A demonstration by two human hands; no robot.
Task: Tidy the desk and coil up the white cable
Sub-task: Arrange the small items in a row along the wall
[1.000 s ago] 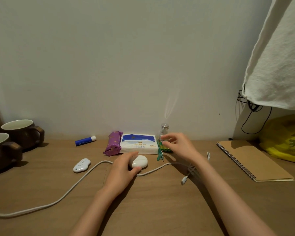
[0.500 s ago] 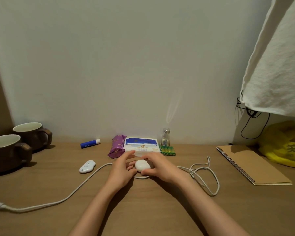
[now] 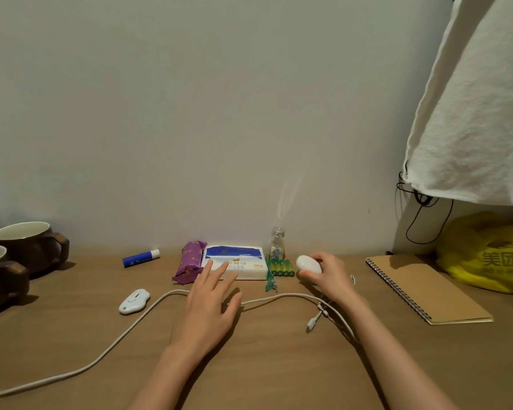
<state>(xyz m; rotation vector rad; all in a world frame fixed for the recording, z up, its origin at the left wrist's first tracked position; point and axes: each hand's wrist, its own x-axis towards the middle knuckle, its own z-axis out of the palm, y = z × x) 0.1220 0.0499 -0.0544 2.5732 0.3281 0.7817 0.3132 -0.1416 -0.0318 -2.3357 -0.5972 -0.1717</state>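
White cable (image 3: pixel 125 332) sprawls uncoiled across the tabletop (image 3: pixel 279 374), so we judge coiling not yet begun, while our right hand (image 3: pixel 330 276) curls its fingers round a white oval gadget (image 3: pixel 308 264) beside the batteries (image 3: pixel 280 267) and our left hand (image 3: pixel 211 306) lies over the cable, fingers spread.

Two brown mugs (image 3: pixel 27 247) at far left of bench (image 3: pixel 264 365), one before the other. Spiral notebook (image 3: pixel 427 288) flat at right; yellow plastic bag (image 3: pixel 486 255) behind it. White cloth (image 3: pixel 471 113) hangs upper right, black cord (image 3: pixel 423 199) under its hem.

Plain pale wall (image 3: pixel 190 113) behind wooden desk (image 3: pixel 264 365)
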